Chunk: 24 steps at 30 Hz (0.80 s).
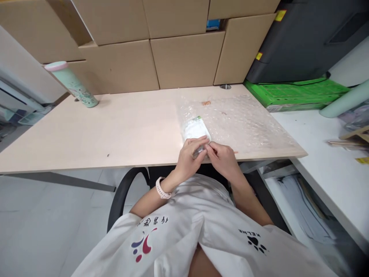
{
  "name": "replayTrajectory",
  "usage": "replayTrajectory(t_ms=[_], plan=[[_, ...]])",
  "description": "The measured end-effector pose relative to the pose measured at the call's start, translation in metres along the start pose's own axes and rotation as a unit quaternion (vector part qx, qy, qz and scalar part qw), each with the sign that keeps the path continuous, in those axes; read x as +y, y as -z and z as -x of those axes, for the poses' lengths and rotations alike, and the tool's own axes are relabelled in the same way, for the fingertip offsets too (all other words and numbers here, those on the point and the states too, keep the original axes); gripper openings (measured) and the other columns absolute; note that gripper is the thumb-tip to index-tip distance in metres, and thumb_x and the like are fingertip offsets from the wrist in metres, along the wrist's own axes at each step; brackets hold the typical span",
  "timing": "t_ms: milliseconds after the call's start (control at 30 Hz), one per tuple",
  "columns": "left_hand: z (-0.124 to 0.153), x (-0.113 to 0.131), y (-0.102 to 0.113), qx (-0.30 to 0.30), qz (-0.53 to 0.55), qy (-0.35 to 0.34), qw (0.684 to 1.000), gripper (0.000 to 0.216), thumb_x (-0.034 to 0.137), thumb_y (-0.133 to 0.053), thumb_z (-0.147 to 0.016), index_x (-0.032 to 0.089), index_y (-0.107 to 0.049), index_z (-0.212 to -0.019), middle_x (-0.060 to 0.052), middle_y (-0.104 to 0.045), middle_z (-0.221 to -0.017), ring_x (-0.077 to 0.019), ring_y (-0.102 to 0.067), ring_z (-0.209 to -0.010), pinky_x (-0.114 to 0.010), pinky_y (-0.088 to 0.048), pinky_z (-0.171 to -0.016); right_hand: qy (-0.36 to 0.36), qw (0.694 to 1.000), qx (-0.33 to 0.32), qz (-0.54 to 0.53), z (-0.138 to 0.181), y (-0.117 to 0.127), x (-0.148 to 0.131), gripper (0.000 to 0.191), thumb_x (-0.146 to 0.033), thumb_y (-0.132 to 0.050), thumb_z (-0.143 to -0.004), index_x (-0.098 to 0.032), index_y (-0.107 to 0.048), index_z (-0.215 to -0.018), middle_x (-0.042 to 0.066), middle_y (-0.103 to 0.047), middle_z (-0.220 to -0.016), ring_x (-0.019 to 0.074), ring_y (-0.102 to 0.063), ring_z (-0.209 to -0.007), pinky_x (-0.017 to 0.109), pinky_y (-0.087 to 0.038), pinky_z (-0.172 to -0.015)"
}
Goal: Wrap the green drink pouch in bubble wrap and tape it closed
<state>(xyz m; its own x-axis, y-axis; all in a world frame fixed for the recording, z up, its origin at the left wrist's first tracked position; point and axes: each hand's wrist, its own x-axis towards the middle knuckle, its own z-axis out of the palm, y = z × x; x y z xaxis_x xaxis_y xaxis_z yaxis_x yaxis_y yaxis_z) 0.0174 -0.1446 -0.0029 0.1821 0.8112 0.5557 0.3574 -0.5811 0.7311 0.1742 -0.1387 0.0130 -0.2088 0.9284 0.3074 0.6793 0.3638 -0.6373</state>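
A flat white packet point(195, 128) with a green corner lies on a sheet of clear bubble wrap point(242, 123) near the table's front edge. My left hand point(191, 154) wears a pale pink wristband and is closed at the packet's near end, its fingers gripping a fold of the wrap. Beside it, fingertips almost meeting, my right hand point(223, 158) pinches the wrap's near edge. The fingers partly hide the packet's lower end and the fold.
Cardboard boxes point(187, 57) form a wall behind the wooden table point(115, 127). A mint-green tumbler point(73, 84) stands at the back left. To the right are a green crate point(296, 92), a dark grey machine point(302, 42) and a white side desk point(317, 138).
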Motion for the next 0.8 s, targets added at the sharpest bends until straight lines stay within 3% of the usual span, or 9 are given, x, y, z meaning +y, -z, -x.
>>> replayTrajectory(t_ms=[167, 333, 567, 800], plan=[[-0.001, -0.010, -0.018, -0.034, -0.064, -0.016, 0.997, 0.034, 0.009, -0.060, -0.091, 0.018, -0.067, -0.122, -0.008, -0.077, -0.103, -0.0209, -0.063, -0.101, -0.036, -0.058, -0.085, -0.042, 0.997, 0.058, 0.003, 0.008, 0.019, 0.016, 0.023, -0.037, -0.058, -0.090, -0.022, -0.068, -0.076, 0.002, -0.071, -0.082, 0.0166, -0.061, -0.068, 0.030, -0.042, -0.069], [-0.002, -0.006, -0.019, -0.054, -0.069, 0.011, 0.996, 0.036, 0.008, -0.060, -0.091, 0.022, -0.062, -0.124, -0.001, -0.077, -0.087, -0.0208, -0.062, -0.095, -0.033, -0.056, -0.081, -0.050, 0.994, 0.088, -0.038, 0.009, 0.016, 0.019, 0.026, -0.040, -0.053, -0.094, -0.022, -0.071, -0.098, 0.004, -0.074, -0.094, 0.0181, -0.065, -0.075, 0.031, -0.048, -0.072], [0.000, -0.010, -0.016, -0.060, -0.043, -0.031, 0.997, 0.024, 0.011, -0.059, -0.095, 0.021, -0.062, -0.117, -0.001, -0.076, -0.087, -0.0187, -0.066, -0.094, -0.030, -0.054, -0.081, -0.070, 0.995, 0.061, -0.036, -0.007, 0.006, 0.015, 0.029, -0.033, -0.056, -0.089, -0.022, -0.069, -0.113, 0.003, -0.073, -0.091, 0.0172, -0.064, -0.072, 0.031, -0.046, -0.070], [0.001, -0.015, -0.017, -0.047, -0.026, -0.077, 0.996, 0.018, 0.012, -0.058, -0.096, 0.020, -0.063, -0.111, -0.003, -0.075, -0.091, -0.0165, -0.068, -0.089, -0.029, -0.056, -0.079, -0.106, 0.993, 0.050, 0.023, -0.024, -0.001, 0.021, 0.040, -0.050, -0.064, -0.087, -0.025, -0.068, -0.117, 0.002, -0.070, -0.091, 0.0186, -0.062, -0.073, 0.032, -0.043, -0.071]])
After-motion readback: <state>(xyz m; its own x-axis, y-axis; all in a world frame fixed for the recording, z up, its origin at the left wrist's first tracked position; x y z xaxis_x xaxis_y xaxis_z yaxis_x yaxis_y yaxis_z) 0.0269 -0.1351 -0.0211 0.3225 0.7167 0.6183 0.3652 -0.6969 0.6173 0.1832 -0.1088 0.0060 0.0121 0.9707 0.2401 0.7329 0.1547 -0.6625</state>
